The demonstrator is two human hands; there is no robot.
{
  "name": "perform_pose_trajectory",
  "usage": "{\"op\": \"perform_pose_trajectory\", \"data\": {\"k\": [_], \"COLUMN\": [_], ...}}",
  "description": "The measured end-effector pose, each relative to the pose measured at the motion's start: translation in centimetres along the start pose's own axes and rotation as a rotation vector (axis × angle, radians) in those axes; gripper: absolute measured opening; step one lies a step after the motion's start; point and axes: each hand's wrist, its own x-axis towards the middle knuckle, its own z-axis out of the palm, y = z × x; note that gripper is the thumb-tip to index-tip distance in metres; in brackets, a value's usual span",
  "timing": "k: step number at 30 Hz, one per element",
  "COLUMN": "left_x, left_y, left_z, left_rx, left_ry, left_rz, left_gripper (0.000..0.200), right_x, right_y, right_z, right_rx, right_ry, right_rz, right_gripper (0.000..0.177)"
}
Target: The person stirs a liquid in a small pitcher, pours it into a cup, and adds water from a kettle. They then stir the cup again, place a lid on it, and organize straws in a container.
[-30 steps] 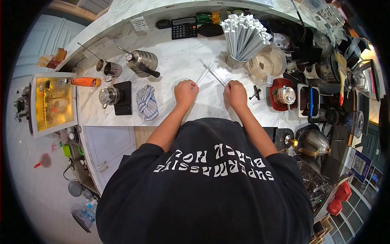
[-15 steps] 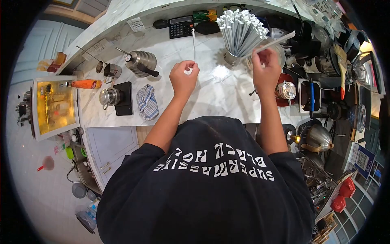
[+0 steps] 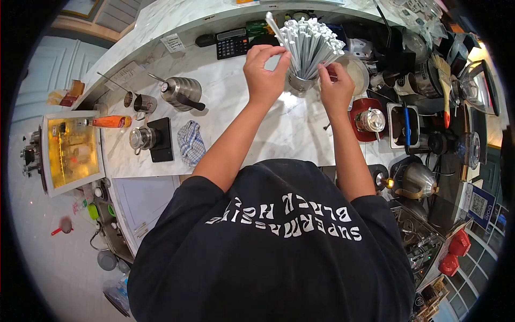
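Observation:
A metal cup (image 3: 299, 85) holds a thick bunch of paper-wrapped straws (image 3: 311, 43) on the marble counter. At its left side my left hand (image 3: 266, 70) pinches a wrapped straw (image 3: 272, 24) between thumb and fingers, the straw slanting up above the bunch. My right hand (image 3: 336, 86) is at the right side of the cup, its thumb and fingertips drawn together against the straws. Whether those fingers hold anything is too small to tell.
A gooseneck kettle (image 3: 181, 92), a black scale (image 3: 161, 140) and a checked cloth (image 3: 191, 143) stand or lie to the left. Behind is a calculator (image 3: 232, 44). On the right are a jar (image 3: 371, 120) on a red tray and a metal container (image 3: 397, 126).
My left hand has moved up and right to the bunch and now holds a straw there. My right hand has moved left and down, and no longer holds the slanted straw.

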Motion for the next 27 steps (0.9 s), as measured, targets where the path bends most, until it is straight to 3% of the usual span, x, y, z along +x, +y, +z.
{"op": "perform_pose_trajectory", "data": {"k": [15,21,27], "left_x": [-4.2,-2.2,0.1], "left_y": [-6.7,-3.2,-2.4], "left_z": [2.9,3.1,3.1], "left_rx": [0.260,0.152,0.218], "left_ry": [-0.177,-0.008,-0.015], "left_rz": [-0.023,-0.028,0.041], "left_gripper": [0.018,0.024,0.022], "right_x": [0.3,0.0,0.3], "right_y": [-0.7,-0.3,-0.9], "right_z": [0.4,0.4,0.6], "right_rx": [-0.169,-0.181,-0.229], "right_ry": [0.039,0.009,0.013], "right_rz": [-0.066,-0.071,-0.143], "right_gripper": [0.020,0.019,0.018]}}
